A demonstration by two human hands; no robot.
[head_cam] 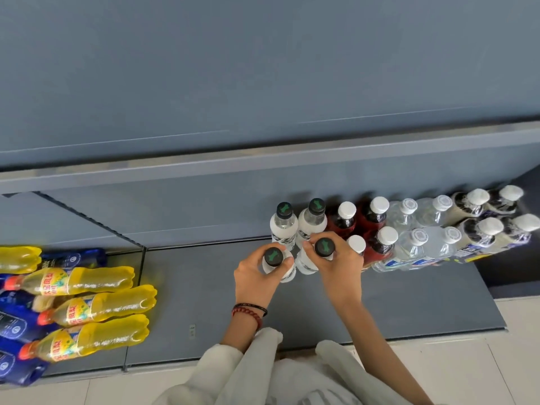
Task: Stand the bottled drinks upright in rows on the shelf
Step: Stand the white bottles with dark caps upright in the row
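On the grey bottom shelf [409, 302], bottled drinks stand upright in two rows at the right. My left hand [257, 277] grips the neck of a white bottle with a black cap [273, 256] in the front row. Beside it, my right hand [339, 266] grips a second white black-capped bottle [324, 247]. Two more of these white bottles [285, 220] stand directly behind them. Further right stand red drinks [377, 217], clear water bottles [420, 244] and cream-coloured bottles [479, 229], all white-capped.
Several yellow bottles [96, 309] and dark blue bottles [17, 323] lie on their sides on the shelf's left section. An upper shelf edge [263, 162] overhangs the back. Pale floor tiles [467, 369] run along the front.
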